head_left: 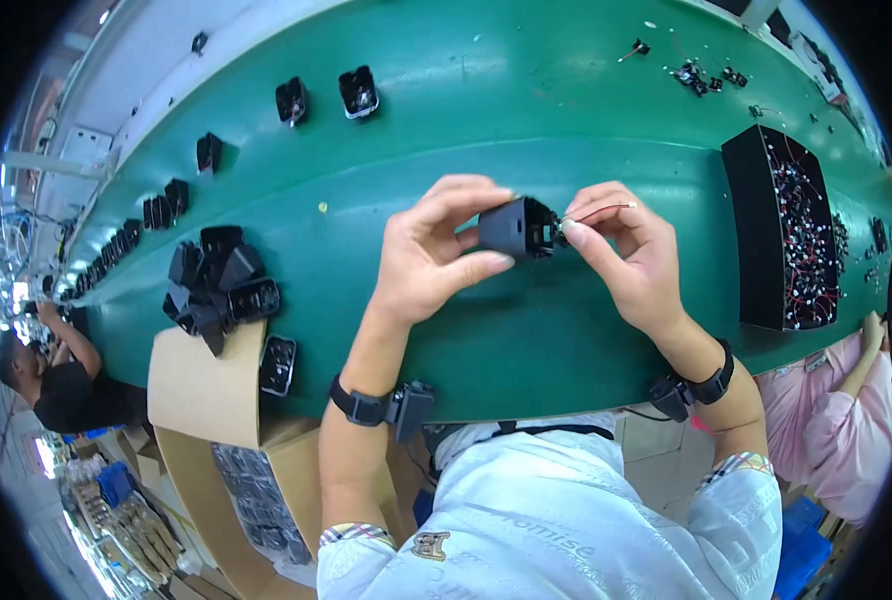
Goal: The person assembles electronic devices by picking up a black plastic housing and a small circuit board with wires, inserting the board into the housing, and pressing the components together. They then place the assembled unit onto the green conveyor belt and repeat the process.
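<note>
Over the green table (446,360), my left hand (436,245) grips a black plastic housing (503,230) between thumb and fingers. The housing lies on its side, with its open end turned to the right. My right hand (621,250) pinches a small part with a thin red wire (606,208) at that open end. The wire ends in a small white connector. My fingertips hide most of the small part, and I cannot tell whether it sits inside the housing.
A pile of black housings (216,275) lies left, above an open cardboard box (206,390). A black bin (756,235) of wired parts stands right. More housings (359,92) line the far left. A person (51,375) works at far left; another in pink (826,420) sits right.
</note>
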Motion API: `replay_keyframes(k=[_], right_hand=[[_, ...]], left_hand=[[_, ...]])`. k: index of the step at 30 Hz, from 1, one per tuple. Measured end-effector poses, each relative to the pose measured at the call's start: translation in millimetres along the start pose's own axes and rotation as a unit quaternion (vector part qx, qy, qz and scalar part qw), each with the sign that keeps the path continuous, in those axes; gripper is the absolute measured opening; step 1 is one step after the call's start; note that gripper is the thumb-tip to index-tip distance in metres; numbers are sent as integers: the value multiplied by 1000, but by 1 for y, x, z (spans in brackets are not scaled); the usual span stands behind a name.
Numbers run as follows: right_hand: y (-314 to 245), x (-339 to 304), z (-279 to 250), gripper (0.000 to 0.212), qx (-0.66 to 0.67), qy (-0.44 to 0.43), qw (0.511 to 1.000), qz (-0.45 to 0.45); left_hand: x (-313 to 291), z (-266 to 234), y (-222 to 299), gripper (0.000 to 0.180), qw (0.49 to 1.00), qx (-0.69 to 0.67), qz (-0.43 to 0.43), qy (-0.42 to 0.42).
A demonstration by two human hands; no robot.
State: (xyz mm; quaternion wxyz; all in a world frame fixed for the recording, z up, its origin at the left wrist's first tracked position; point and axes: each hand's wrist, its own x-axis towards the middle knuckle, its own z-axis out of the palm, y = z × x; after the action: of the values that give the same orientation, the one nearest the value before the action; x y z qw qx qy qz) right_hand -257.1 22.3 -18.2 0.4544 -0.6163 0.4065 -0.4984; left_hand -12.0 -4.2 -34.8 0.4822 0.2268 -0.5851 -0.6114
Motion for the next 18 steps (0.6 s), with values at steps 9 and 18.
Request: replay_keyframes(k=[9, 18], right_hand=[[19, -9, 14, 8, 119, 62, 990, 41], [16, -13, 10, 7, 64, 65, 993, 73]], left_hand=[[4, 30, -3, 50, 996, 49, 60, 47], [0, 45, -1, 45, 978, 162, 124, 51]])
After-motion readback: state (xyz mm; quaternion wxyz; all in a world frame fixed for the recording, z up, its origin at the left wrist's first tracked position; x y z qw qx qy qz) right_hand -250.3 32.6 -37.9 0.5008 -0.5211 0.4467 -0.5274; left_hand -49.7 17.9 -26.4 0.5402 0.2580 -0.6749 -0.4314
